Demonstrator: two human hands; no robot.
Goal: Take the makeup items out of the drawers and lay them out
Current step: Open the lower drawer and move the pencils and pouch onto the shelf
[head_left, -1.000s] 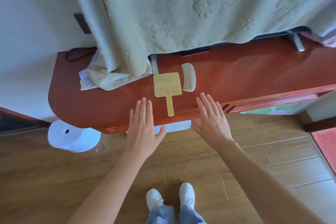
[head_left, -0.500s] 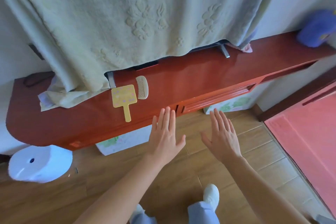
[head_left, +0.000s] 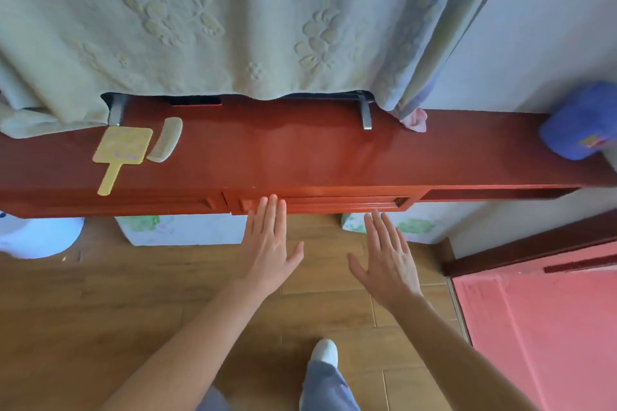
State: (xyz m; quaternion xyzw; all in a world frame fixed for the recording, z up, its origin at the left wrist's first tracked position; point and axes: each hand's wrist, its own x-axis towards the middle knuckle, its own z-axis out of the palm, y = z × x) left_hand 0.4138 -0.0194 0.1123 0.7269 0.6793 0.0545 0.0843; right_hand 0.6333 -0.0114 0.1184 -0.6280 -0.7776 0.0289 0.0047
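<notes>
1. Since half a second ago the view has slid right along the red console table (head_left: 317, 157): the yellow hand mirror (head_left: 122, 147) and the cream comb (head_left: 165, 140) now lie far out at 9 o'clock of the hands, and the right-hand drawer front (head_left: 334, 203) sits directly ahead at 12 o'clock.
2. Mirror and comb lie flat on the tabletop, just beside each other; I cannot tell whether they touch.
3. A pale green embossed cloth (head_left: 217, 20) hangs over the table's back edge at 12 o'clock. A blue cap (head_left: 581, 123) rests on the table's far end at 2 o'clock, and a white round container (head_left: 36, 237) stands on the wooden floor (head_left: 83, 310) at 9 o'clock.
4. The left hand (head_left: 270, 250) is flat, palm down, empty, fingers close together, thumb out; its fingertips overlap the drawer's lower edge, contact unclear.
5. The right hand (head_left: 387, 260) is likewise flat and empty, fingers slightly fanned, short of the drawer.
</notes>
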